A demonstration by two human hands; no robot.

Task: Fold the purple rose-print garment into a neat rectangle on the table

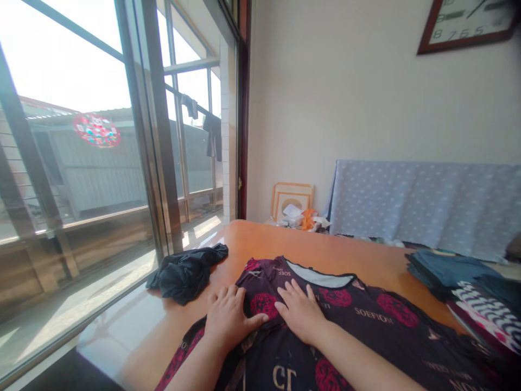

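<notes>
A dark top [358, 336] with red round motifs and pale lettering lies spread on the table, its neckline towards the far side. My right hand [301, 312] rests flat on its upper part below the collar, fingers spread. At the garment's left shoulder edge is my left hand [226, 315], thumb stretched out over the fabric and fingers pointing forward, somewhat bent. No cloth shows pinched in either hand. The left sleeve runs down beneath my left forearm. The lower part of the top passes out of the picture.
A crumpled black garment [187, 271] lies left on the glossy wooden table [260, 239]. Folded clothes [451, 271] are piled at the right, beside a striped and pink item [488, 309]. A window [97, 163] borders the left. Behind stands something draped in dotted grey cloth [411, 201].
</notes>
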